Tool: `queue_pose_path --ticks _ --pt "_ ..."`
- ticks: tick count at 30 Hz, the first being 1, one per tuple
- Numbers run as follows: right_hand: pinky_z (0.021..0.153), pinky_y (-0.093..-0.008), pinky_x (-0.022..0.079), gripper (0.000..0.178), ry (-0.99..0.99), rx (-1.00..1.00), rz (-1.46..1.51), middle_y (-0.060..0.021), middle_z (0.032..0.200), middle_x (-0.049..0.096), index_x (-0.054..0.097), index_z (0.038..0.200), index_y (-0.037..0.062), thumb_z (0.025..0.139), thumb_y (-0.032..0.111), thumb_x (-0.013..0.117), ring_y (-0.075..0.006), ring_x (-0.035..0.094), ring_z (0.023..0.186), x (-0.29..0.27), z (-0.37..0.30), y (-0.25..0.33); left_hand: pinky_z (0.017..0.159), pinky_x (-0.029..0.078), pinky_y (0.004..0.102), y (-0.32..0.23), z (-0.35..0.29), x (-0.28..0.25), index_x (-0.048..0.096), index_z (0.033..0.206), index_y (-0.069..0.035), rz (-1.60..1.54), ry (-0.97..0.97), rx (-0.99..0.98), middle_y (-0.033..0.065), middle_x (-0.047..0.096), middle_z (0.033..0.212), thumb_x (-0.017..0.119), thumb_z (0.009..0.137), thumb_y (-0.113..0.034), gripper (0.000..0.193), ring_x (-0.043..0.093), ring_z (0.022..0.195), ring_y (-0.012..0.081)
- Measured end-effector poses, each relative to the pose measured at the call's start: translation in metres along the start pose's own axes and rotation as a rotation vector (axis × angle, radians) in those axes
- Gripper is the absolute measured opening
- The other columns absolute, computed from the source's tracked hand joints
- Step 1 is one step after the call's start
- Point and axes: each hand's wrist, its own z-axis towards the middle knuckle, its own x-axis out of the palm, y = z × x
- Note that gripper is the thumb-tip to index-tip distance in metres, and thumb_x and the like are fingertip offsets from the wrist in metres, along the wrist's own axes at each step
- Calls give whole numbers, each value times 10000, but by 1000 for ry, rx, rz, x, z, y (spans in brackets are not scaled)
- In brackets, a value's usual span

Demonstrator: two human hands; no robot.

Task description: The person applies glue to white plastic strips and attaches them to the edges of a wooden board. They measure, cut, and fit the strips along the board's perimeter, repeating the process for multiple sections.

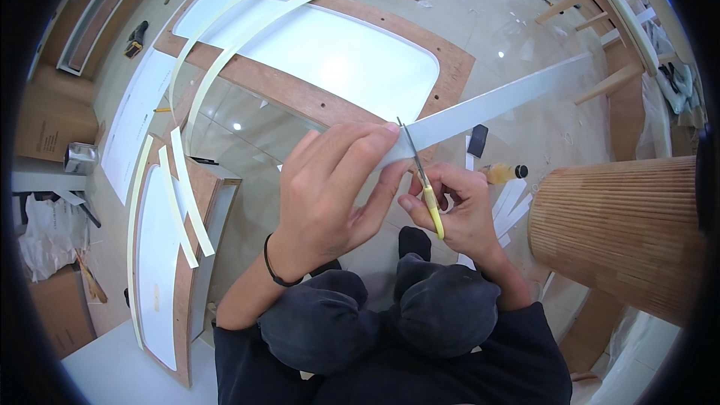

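Note:
My left hand point(330, 180) pinches a long whitish strip point(495, 105) near its close end, between thumb and fingers. From there the strip stretches away to the far right. In my right hand point(469, 214) is a pair of scissors point(433, 210) with yellow handles and dark, slim blades. The blades point up and lie across the strip, just right of my left fingertips. Whether they have cut into it, I cannot tell. Both hands are held above my knees, in front of a large wood-framed panel point(300, 97) with a white inset.
Curved pale strips point(225, 52) arch over the large panel. A smaller wood-edged panel point(157, 255) with loose strips point(187, 195) stands at left. A small bottle point(502, 173), a dark block point(477, 140) and a ribbed wooden cylinder point(615, 232) are at right. A wooden stool point(615, 22) stands beyond.

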Motion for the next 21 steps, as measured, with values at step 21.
queue_pose_path --ticks 21 --pt "513 -241 358 269 -73 -118 -76 -14 682 595 665 809 20 686 164 856 -79 506 568 6 -1 -2 693 531 336 -3 -5 1 622 1116 8 -29 44 -11 176 681 990 793 723 41 430 686 846 298"
